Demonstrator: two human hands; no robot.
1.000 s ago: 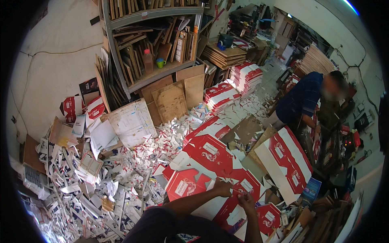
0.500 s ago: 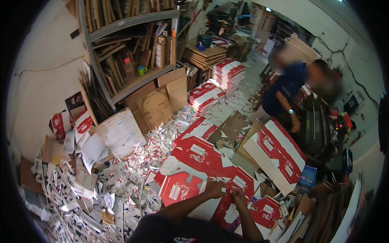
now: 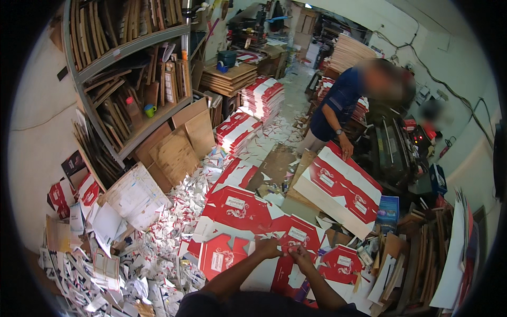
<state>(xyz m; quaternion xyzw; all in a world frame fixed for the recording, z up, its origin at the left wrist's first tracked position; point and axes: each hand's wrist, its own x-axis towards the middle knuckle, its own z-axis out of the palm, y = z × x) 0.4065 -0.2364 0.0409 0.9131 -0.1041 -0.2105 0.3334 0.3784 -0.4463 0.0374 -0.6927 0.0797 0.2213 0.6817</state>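
Large red-and-white printed cardboard sheets (image 3: 248, 212), cut into box shapes, lie spread in front of me. Over their near part, my left hand (image 3: 268, 248) has its fingers closed, and my right hand (image 3: 301, 259) is pinched just to the right of it. The fingertips of both hands nearly meet. Whatever sits between them is too small to make out. Beside my left wrist lies a red octagonal panel (image 3: 224, 258) of the cardboard, with another red panel (image 3: 340, 263) to the right of my right forearm.
A co-worker (image 3: 338, 103) in dark blue stands ahead at a dark machine (image 3: 393, 145), one hand at a red-and-white sheet (image 3: 338, 185). Paper scraps (image 3: 153, 248) heap at left, below a metal shelf (image 3: 129, 48) of boards. Stacked cardboard (image 3: 262, 98) stands farther back; upright boards (image 3: 417, 259) lean at right.
The view has shifted, so the scene sits farther left. The co-worker's hand has come down to the edge of the red-and-white sheet. My hands stay close together over the cardboard, fingers closed.
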